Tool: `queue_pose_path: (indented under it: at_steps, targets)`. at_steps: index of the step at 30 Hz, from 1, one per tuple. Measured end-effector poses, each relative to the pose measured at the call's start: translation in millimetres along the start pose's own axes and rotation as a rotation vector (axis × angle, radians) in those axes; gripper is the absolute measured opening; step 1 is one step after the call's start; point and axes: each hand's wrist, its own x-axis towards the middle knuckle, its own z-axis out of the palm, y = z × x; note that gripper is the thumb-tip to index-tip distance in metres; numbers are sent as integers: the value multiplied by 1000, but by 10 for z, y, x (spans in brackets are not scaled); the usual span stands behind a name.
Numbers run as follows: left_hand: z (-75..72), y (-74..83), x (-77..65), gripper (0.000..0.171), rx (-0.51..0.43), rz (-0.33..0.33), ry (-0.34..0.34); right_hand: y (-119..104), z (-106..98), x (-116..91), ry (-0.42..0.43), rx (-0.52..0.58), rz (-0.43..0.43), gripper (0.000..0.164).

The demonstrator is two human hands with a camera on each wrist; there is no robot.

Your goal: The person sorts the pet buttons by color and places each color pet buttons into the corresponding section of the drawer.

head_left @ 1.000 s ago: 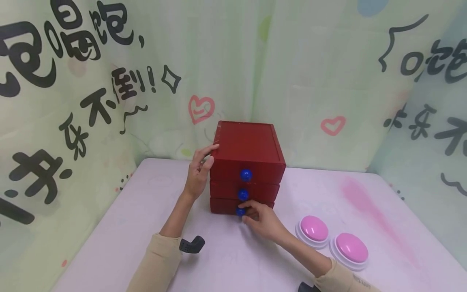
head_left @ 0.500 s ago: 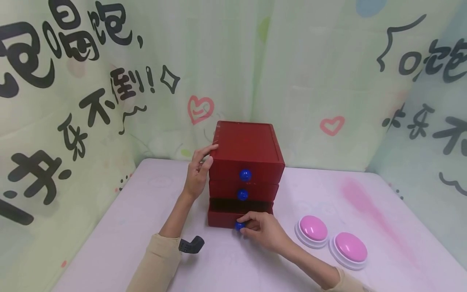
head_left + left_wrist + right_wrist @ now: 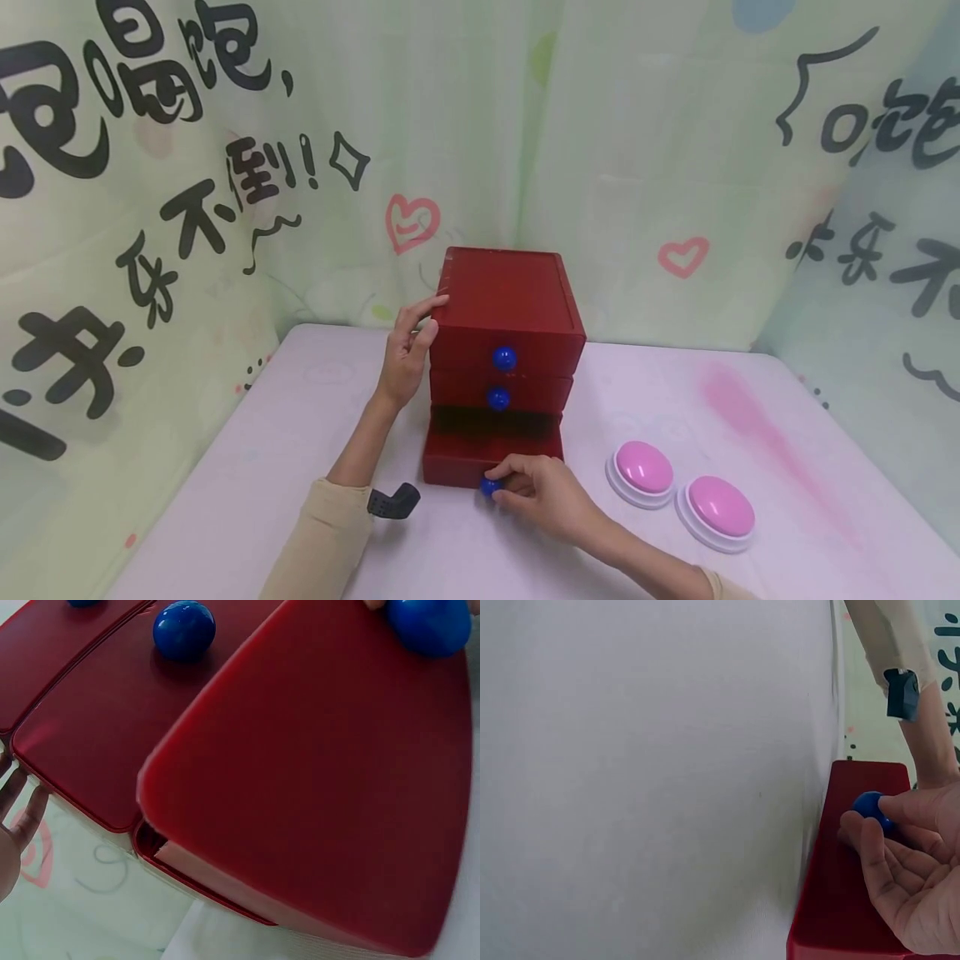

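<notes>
A red cabinet with three stacked drawers stands on the table. Its bottom drawer is pulled out partway, and the visible part of its inside looks bare. My right hand pinches the blue knob of that drawer between thumb and fingers; the right wrist view shows the same knob in the grip. At the cabinet's upper left side rests my left hand, its fingers fairly straight against the wall and top edge. In the left wrist view the drawer front juts past the two drawers above.
Two pink push buttons, a rear one and a front one, sit on the white table right of my right hand. A printed curtain hangs close behind the cabinet and along both sides.
The bottom drawer, flush one second ago, has slid out toward me with my right hand on its knob. My left hand has stayed at the cabinet's side.
</notes>
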Motion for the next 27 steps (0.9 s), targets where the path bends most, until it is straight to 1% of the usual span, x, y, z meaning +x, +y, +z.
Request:
queue_pose_path:
  at_steps: [8, 15, 17, 24, 27]
  targets:
    - [1, 7, 12, 43, -19, 9, 1, -56, 26, -96, -18, 4, -21, 18]
    - [4, -8, 10, 44, -2, 14, 8, -113, 54, -185, -36, 8, -24, 18]
    - [5, -9, 9, 44, -2, 14, 8, -127, 62, -211, -46, 17, -18, 19]
    - [1, 1, 1, 44, 1, 11, 9, -168, 73, -270, -100, 57, 51, 22]
    - [3, 3, -3, 44, 5, 10, 12, -186, 55, -287, -117, 34, 59, 24]
